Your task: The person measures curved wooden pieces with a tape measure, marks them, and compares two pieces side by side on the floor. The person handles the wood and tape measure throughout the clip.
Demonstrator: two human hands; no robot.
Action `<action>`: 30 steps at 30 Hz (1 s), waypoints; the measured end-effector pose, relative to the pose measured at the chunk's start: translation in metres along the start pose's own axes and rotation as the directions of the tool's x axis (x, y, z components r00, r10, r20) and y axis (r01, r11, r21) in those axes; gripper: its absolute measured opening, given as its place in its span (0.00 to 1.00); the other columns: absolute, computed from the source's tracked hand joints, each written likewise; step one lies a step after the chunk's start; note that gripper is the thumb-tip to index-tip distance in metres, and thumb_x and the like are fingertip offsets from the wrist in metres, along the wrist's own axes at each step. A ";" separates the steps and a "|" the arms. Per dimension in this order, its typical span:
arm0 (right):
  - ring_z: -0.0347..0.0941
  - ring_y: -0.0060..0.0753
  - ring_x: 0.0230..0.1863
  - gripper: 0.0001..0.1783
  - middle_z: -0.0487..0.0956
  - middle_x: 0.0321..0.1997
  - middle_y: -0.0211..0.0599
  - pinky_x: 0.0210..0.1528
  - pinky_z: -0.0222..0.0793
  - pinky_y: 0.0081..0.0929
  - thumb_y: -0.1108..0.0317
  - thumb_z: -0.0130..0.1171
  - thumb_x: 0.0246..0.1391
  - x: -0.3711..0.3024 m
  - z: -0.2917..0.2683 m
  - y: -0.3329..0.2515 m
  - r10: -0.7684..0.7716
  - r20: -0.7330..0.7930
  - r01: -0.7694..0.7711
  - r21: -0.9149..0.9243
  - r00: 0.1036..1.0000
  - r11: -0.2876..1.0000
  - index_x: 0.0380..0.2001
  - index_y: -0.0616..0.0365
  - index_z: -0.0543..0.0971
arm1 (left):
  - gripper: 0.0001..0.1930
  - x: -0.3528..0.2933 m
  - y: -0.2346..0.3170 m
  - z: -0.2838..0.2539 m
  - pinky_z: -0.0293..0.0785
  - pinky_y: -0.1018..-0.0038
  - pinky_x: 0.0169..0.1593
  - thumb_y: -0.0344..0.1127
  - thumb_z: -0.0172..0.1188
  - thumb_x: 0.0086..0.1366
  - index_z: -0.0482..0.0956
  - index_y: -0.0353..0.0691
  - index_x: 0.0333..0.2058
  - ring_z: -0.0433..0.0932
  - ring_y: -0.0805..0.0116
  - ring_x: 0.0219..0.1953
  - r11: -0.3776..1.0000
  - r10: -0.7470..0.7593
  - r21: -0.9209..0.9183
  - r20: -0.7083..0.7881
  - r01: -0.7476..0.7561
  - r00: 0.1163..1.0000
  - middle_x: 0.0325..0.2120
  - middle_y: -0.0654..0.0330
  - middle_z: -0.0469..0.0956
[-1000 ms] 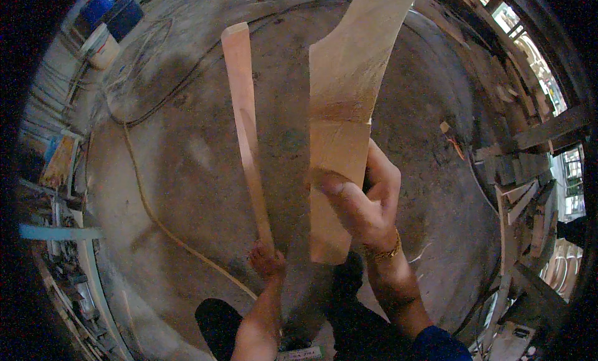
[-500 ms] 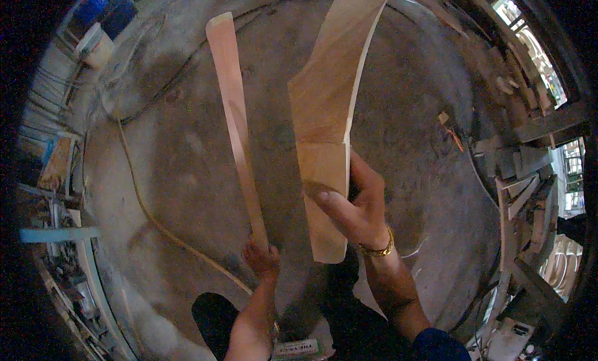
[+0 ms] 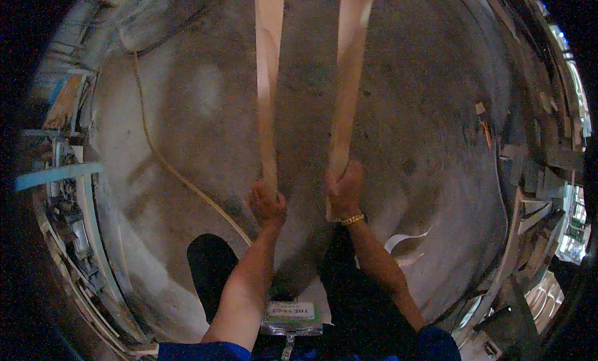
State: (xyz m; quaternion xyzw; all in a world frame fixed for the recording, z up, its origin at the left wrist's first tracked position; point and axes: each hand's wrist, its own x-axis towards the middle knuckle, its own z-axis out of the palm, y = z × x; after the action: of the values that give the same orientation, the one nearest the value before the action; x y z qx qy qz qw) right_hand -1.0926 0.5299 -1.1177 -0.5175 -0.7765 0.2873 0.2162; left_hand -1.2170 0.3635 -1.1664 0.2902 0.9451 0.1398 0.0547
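Note:
My left hand (image 3: 268,202) is closed round the near end of a long pale wooden piece (image 3: 268,80), which reaches away from me past the top edge of the view. To its right, my right hand (image 3: 344,186), with a gold band at the wrist, grips the near end of a second wooden piece (image 3: 350,80). This one also runs out at the top, its narrow side toward me. The two pieces are apart, roughly side by side above the floor. Their far ends are out of view.
A yellowish hose (image 3: 163,161) crosses the concrete floor (image 3: 398,112) on the left. A light blue bar (image 3: 59,176) juts in at the left edge. Boards (image 3: 536,205) are stacked along the right side, with a small orange item (image 3: 487,135) on the floor before them.
The right-hand wooden piece has turned from its broad face to its narrow side, and my right hand has moved left and up in view. The left-hand piece now reaches past the top edge.

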 end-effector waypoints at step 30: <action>0.72 0.56 0.45 0.23 0.75 0.47 0.53 0.48 0.70 0.47 0.58 0.65 0.49 -0.010 0.043 0.036 -0.028 0.079 0.049 -0.282 0.997 0.958 0.42 0.63 0.74 | 0.32 0.002 0.008 -0.011 0.62 0.47 0.56 0.37 0.61 0.51 0.65 0.39 0.56 0.69 0.44 0.54 0.995 -0.010 -0.097 0.051 0.015 0.999 0.51 0.48 0.70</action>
State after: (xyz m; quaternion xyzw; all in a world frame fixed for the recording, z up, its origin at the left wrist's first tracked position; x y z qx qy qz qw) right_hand -1.0915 0.5220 -1.1743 -0.5170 -0.8270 0.1879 0.1165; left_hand -1.2164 0.3687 -1.1534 0.2845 0.9374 0.1778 0.0936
